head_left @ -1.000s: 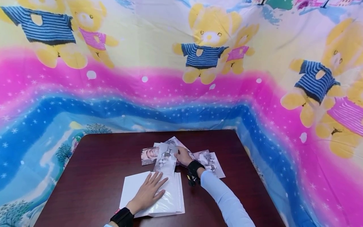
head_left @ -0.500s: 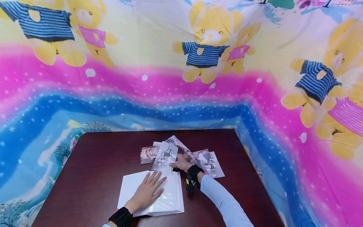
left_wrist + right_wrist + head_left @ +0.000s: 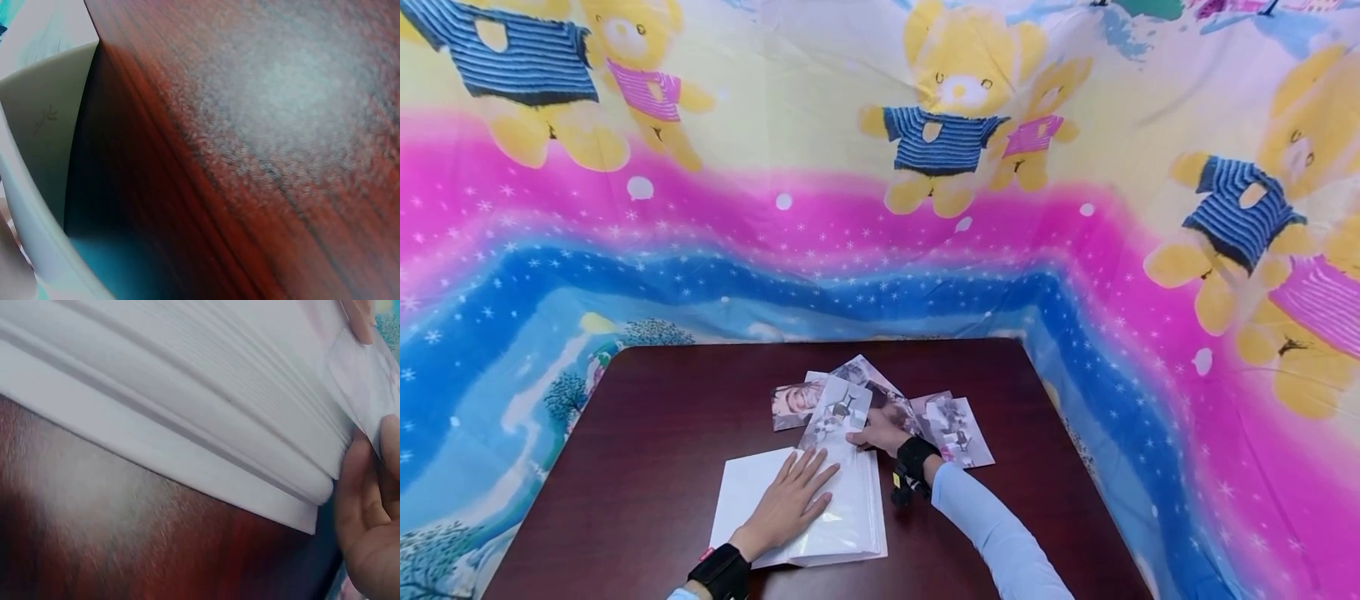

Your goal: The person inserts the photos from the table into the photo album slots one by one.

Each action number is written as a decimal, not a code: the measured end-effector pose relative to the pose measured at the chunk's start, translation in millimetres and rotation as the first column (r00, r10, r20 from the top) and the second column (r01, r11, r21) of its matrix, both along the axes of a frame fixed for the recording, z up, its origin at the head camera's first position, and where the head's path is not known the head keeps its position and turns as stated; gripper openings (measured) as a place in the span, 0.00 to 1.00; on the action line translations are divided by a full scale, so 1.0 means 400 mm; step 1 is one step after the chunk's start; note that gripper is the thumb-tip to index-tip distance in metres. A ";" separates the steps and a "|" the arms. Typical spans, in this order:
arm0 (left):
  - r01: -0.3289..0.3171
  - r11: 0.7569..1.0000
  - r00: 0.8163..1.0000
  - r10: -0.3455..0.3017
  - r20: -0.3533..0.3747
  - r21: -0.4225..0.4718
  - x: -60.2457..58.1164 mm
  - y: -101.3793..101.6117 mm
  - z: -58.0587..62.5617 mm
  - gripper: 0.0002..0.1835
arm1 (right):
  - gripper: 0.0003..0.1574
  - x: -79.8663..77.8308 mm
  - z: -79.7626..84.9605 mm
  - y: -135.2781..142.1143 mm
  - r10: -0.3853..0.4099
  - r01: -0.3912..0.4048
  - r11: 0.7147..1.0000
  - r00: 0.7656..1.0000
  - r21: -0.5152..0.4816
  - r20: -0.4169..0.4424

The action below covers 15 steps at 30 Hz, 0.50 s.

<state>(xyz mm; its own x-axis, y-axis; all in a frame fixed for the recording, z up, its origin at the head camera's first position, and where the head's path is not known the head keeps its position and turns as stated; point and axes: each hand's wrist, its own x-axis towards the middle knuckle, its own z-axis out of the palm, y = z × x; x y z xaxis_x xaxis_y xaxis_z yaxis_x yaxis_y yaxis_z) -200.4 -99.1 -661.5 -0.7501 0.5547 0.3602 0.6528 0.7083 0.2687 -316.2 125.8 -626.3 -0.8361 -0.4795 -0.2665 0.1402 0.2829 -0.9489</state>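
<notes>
An open white photo album (image 3: 842, 537) with clear sleeve pages lies near the front of the table. My left hand (image 3: 792, 504) rests flat on it, fingers spread, fingertips by the far edge of the page. My right hand (image 3: 880, 433) pinches the right edge of a photo print (image 3: 842, 404) showing dark chairs. The photo's lower end overlaps the album's far edge, between both hands. In the right wrist view, thumb and fingers hold the print (image 3: 359, 381) beside the album's stacked pages (image 3: 206, 394). The left wrist view catches only the album's raised cover edge (image 3: 31, 181).
Several other photos lie behind the album: a close-up face print (image 3: 793, 404) on the left, overlapping prints under my right hand, and a pair of prints (image 3: 958, 433) on the right. The dark wooden table (image 3: 647, 433) ends at a bear-patterned cloth (image 3: 820, 233).
My right hand has shifted its grip from high on the photo's right edge to lower, near the album. The photo leans slightly more to the right. My left hand stays on the page.
</notes>
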 end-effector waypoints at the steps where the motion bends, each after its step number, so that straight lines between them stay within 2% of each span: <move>1: 0.002 1.000 1.000 -0.002 -0.006 0.002 -0.002 0.000 0.000 0.26 | 0.13 -0.004 -0.004 0.000 0.015 -0.015 1.000 0.999 0.023 -0.029; 5: 0.006 1.000 1.000 -0.006 -0.023 0.000 -0.007 0.000 -0.003 0.26 | 0.13 -0.024 -0.012 -0.002 0.097 -0.086 0.990 0.991 0.112 -0.097; 9: 0.005 1.000 1.000 -0.005 -0.022 0.000 -0.006 -0.001 -0.004 0.25 | 0.14 -0.037 -0.014 -0.007 0.158 -0.148 0.981 0.984 0.124 -0.079; 12: 0.009 1.000 1.000 -0.009 -0.016 0.003 0.002 -0.002 0.002 0.24 | 0.11 -0.043 -0.010 -0.011 0.122 -0.116 0.988 0.991 0.097 -0.056; 15: 0.025 1.000 0.999 -0.025 -0.021 -0.004 0.023 -0.003 0.007 0.23 | 0.17 -0.049 -0.001 -0.017 0.039 -0.037 0.998 0.998 0.044 -0.050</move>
<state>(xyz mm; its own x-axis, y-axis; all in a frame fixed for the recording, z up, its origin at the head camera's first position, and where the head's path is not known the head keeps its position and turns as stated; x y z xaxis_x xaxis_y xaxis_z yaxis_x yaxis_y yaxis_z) -191.4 -100.4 -658.7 -0.7284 0.5743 0.3737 0.6757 0.6926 0.2526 -336.0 118.8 -626.8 -0.8305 -0.5000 -0.2454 0.0807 0.3278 -0.9413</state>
